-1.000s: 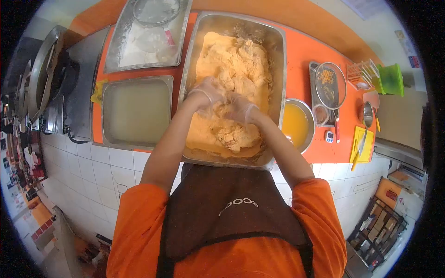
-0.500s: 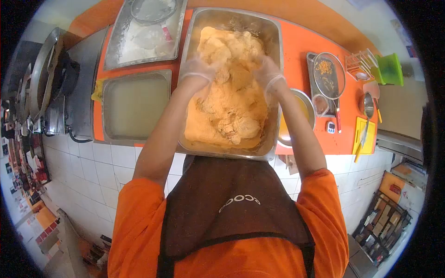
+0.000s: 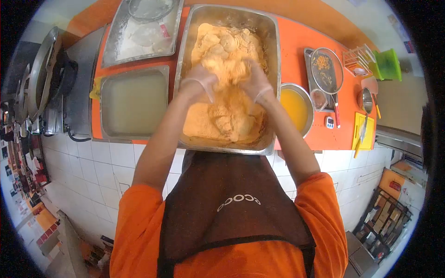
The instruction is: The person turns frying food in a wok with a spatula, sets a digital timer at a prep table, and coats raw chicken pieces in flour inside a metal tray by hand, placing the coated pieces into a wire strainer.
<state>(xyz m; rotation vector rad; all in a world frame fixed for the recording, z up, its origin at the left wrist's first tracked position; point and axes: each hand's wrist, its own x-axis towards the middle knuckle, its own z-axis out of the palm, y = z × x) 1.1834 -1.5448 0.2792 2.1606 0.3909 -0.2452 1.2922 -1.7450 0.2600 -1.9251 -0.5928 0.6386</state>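
A deep steel pan (image 3: pixel 276 51) in front of me holds orange seasoned flour (image 3: pixel 197 121) and several flour-coated pieces (image 3: pixel 238 126) that look like chicken. Both hands wear clear plastic gloves. My left hand (image 3: pixel 201 82) and my right hand (image 3: pixel 255 82) face each other over the pan's middle, fingers curled around a blurred, flour-coated clump (image 3: pixel 226 69). Loose flour falls beneath it. Flour and motion partly hide the fingertips. More coated pieces (image 3: pixel 227 42) lie at the far end of the pan.
Left are a tray of white flour (image 3: pixel 118 58) with a strainer (image 3: pixel 150 7), and a pan of cloudy liquid (image 3: pixel 134 104). Right are a bowl of yellow liquid (image 3: pixel 294 109), a sieve (image 3: pixel 327 69), a timer (image 3: pixel 329 122), and a knife (image 3: pixel 361 134) on a yellow board (image 3: pixel 369 132).
My hands have come closer together over the pan's middle, lifting a coated clump between them with flour dropping from it. The bowl of yellow liquid shows more fully.
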